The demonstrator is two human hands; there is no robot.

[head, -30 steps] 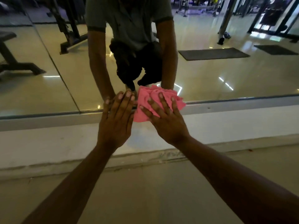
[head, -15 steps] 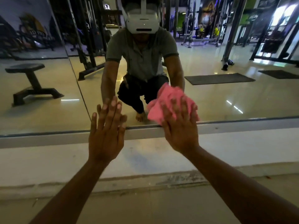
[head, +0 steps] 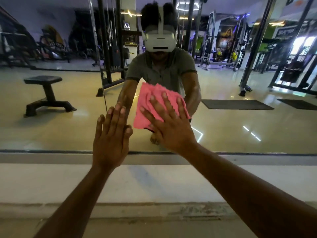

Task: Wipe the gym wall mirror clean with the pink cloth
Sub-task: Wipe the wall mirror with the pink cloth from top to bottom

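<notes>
head | right hand (head: 171, 127) flat – hides pink cloth (head: 145, 103) middle | left hand (head: 111, 134) flat, mirror (head: 51, 131)

Dim indoor light with a purple cast. Bright glare from windows (head: 301, 45) at the right; ceiling lights streak the glossy floor (head: 248, 133). Wide-angle bending at edges, soft focus throughout.

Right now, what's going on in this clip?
A person is crouched at a gym wall mirror, wiping it. The right hand presses a crumpled pink cloth flat against the glass, fingers spread over it. The left hand rests open on the mirror just beside it, bare, near the seam between panels. Both sit low on the glass, above the bottom frame.
</notes>
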